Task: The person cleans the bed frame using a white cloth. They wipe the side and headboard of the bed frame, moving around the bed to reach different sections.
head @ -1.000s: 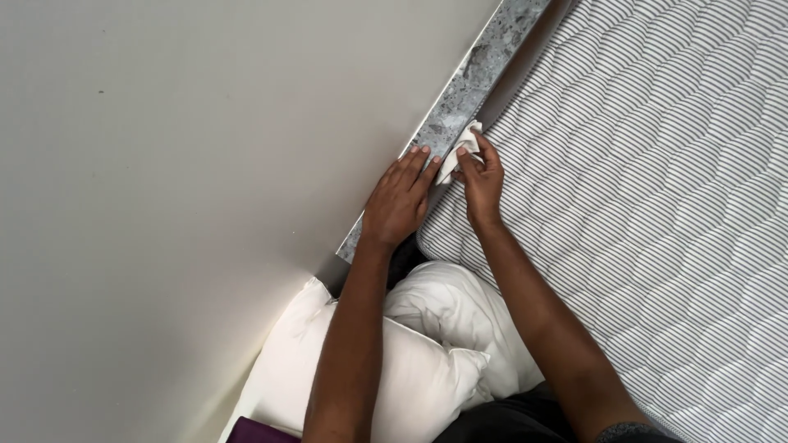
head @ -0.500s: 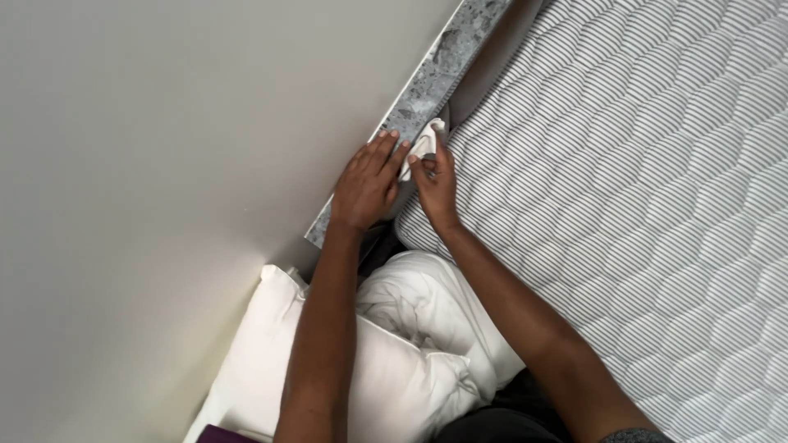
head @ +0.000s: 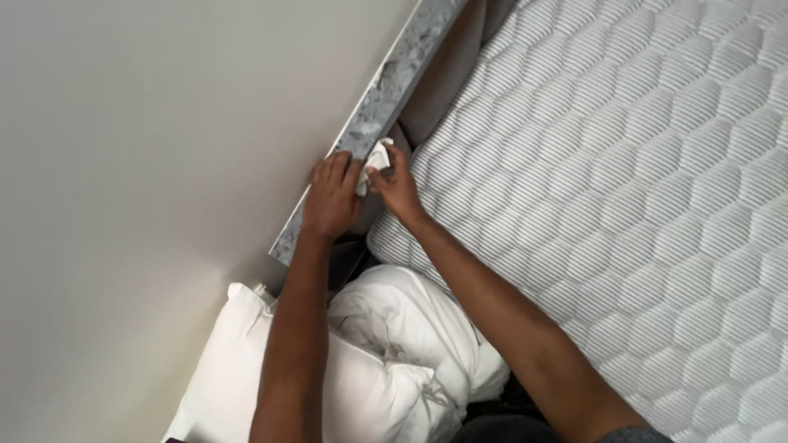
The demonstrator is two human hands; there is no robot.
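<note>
Right now a small crumpled white cloth or paper wipe (head: 376,157) sits pinched between both hands on the speckled grey stone ledge (head: 386,94) that runs along the wall, just beside the mattress edge. Left hand (head: 331,197) lies flat on the ledge, fingers closed loosely over the wipe's near end; right hand (head: 396,184) has thumb and fingers clamped on the other end.

Risk, as a judgement: the wipe is tiny and bunched, so a loose pinch could let it drop into the dark gap between ledge and mattress, hard to reach. The ledge is narrow, so a hand pressing along it could slip off the edge. Both arms stretch over the bedding, so balance looks awkward.

Surroundings: quilted grey-white mattress (head: 624,205) with a hexagon pattern fills the right side. Bundled white duvet and pillows (head: 386,361) lie under the arms, touching the mattress corner. Plain off-white painted wall (head: 156,164) fills the left. A brown padded headboard edge (head: 447,82) shows between ledge and mattress.
</note>
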